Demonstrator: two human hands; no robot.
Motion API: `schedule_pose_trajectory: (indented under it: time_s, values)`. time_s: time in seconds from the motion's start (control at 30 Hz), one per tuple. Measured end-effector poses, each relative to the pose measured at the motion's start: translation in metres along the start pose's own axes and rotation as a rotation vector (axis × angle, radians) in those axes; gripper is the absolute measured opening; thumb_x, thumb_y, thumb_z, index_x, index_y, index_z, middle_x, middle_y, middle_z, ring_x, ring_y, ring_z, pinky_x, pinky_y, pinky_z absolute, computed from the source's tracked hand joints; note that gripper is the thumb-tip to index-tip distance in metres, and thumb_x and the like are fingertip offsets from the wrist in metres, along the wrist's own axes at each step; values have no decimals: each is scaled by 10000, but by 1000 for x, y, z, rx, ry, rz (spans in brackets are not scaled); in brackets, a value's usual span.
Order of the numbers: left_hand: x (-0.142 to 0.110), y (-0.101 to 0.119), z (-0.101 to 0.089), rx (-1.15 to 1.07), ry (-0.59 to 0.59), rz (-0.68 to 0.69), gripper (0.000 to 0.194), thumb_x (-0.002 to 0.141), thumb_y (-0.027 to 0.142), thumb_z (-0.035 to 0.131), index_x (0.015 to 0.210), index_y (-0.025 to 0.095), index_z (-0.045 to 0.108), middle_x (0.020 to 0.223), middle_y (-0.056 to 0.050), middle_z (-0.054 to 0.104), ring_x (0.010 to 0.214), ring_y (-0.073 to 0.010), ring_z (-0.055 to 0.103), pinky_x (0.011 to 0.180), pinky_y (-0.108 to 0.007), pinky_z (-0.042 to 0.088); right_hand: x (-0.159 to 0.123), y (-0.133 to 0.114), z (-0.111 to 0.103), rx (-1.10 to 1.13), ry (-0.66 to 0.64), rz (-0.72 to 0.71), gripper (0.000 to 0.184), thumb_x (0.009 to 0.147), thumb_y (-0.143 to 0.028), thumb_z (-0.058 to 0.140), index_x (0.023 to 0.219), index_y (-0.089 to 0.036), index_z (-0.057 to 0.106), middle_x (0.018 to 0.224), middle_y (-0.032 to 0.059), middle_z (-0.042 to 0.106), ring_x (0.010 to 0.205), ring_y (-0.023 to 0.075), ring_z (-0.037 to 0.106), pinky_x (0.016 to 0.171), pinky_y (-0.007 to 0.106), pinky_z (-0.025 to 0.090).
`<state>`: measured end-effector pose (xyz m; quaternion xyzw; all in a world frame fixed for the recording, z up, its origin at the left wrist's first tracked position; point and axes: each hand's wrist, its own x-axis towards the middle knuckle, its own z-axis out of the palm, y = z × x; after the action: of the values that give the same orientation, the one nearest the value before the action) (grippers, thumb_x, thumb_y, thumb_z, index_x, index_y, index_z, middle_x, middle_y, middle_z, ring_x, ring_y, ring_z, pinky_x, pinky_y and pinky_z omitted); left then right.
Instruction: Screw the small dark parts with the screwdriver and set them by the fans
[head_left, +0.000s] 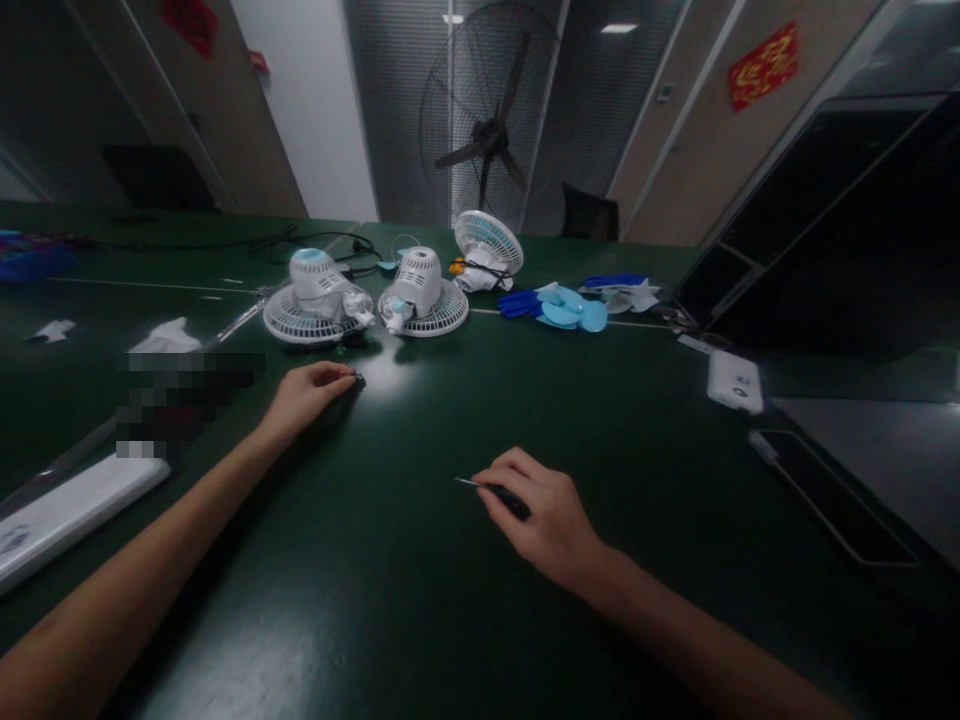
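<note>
My right hand [541, 512] rests on the dark green table [420, 560] with its fingers wrapped round a small screwdriver [487, 488], whose thin metal tip points left. My left hand [309, 392] reaches forward and pinches a tiny dark part [358, 379] against the tabletop, too small to name. Just beyond that hand lie two small white fans face down, one with a light blue motor cap [316, 295] and one with a white motor housing [421, 293]. A third small fan [486, 250] stands tilted behind them.
Light blue fan blades [566, 310] and blue gloves [517, 303] lie right of the fans. A white device [735, 381] and dark flat panels [825, 500] sit at the right. A white bar [71, 510] lies left. A large floor fan [487, 130] stands behind the table.
</note>
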<state>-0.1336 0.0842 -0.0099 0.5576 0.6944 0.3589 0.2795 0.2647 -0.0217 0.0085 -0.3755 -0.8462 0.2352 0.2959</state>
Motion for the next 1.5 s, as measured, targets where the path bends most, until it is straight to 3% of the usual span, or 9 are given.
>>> schedule_pose_trajectory:
  time_s: [0.1,0.23,0.33,0.43,0.63,0.73,1.3,1.5]
  values:
    - [-7,11,3,19,-113,12,456,755,588,798,1051,242,813,1111,-96,792,1034,-314,718,898,-412,542,-1,2,1,-46,9,11,178,1015,-189,654,1172,-210,735,1065,43,674,846,161,652,704,293,532]
    - [-28,37,17,-28,-363,96,300,773,504,827,939,255,807,1111,-61,788,1036,-284,717,922,-402,541,-1,3,1,-72,1,-3,198,984,-176,702,1172,-226,738,1095,41,680,904,174,660,728,292,538]
    - [-49,55,38,-68,-529,210,253,860,473,773,962,242,790,1103,-45,780,1056,-254,707,975,-398,521,0,3,1,-90,-10,-12,208,973,-169,716,1171,-230,743,1106,40,686,927,176,666,746,289,543]
    - [-69,66,57,-60,-622,365,240,923,453,729,1010,234,774,1095,-44,761,1047,-231,688,971,-380,502,1,3,1,-109,-17,-20,198,974,-176,711,1158,-237,747,1093,35,691,929,174,671,749,289,539]
    - [-99,74,74,65,-592,627,164,990,358,661,1099,245,706,1055,-35,705,965,-203,630,899,-360,442,0,3,3,-65,11,-26,172,1005,-197,641,1140,-229,744,1053,45,691,894,174,674,732,298,532]
    - [-108,75,77,68,-616,687,142,979,294,653,1111,248,675,1043,-32,688,974,-208,614,882,-353,433,0,3,4,-54,27,-19,178,1009,-196,619,1130,-228,746,1047,52,693,883,174,672,734,299,536]
    - [-110,78,79,57,-672,705,144,974,280,694,1113,254,665,1063,-26,700,1010,-216,606,908,-364,429,0,9,9,-69,-16,-68,198,1047,-221,595,1188,-234,735,1070,65,696,904,184,675,735,310,538]
    - [-113,82,78,109,-665,756,172,954,240,672,1123,261,641,1078,-30,682,1031,-225,588,904,-376,435,2,9,11,-84,-54,-154,218,1071,-260,590,1238,-245,730,1093,61,707,921,181,686,733,303,549]
